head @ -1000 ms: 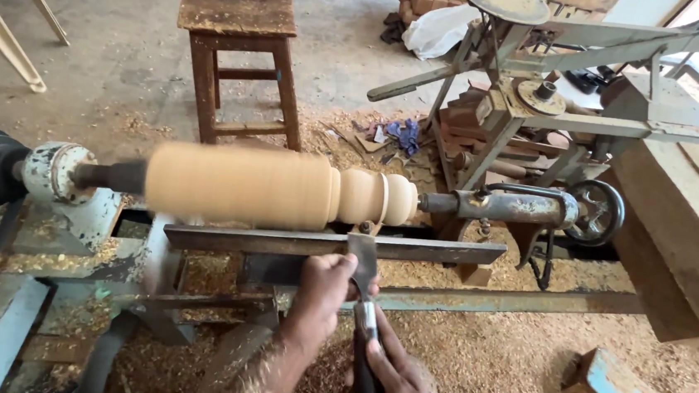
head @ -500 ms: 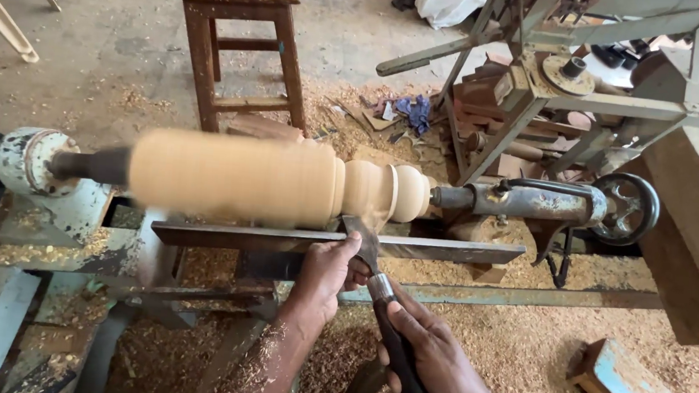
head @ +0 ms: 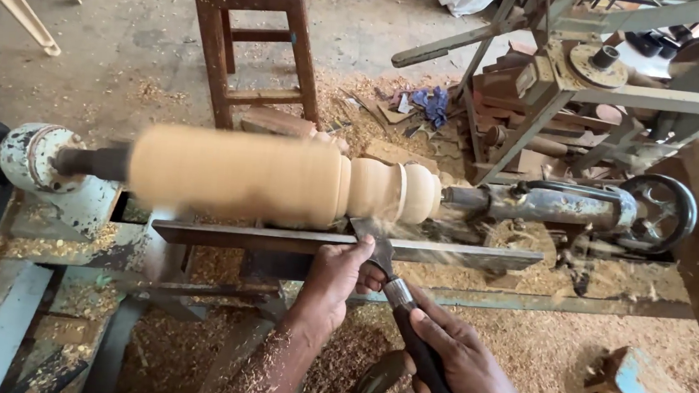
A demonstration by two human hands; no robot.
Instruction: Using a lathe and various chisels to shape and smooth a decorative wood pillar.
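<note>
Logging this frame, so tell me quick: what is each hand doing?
Left hand: closed on the chisel blade at the tool rest.
Right hand: closed around the chisel handle.

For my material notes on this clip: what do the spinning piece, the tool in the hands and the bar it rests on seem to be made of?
Spinning piece: pale bare wood, unfinished, shavings flying off it. Chisel: dull grey metal blade, bright metal collar, dark handle, possibly wood or plastic, gripped by the right hand while the left hand steadies the blade. Rest bar: flat dark metal, likely steel, worn and dusty.

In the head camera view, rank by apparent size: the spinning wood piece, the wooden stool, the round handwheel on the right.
1. Wood piece, largest.
2. Wooden stool: close behind, but farther away and cropped, so uncertain.
3. Handwheel, smallest.
</note>
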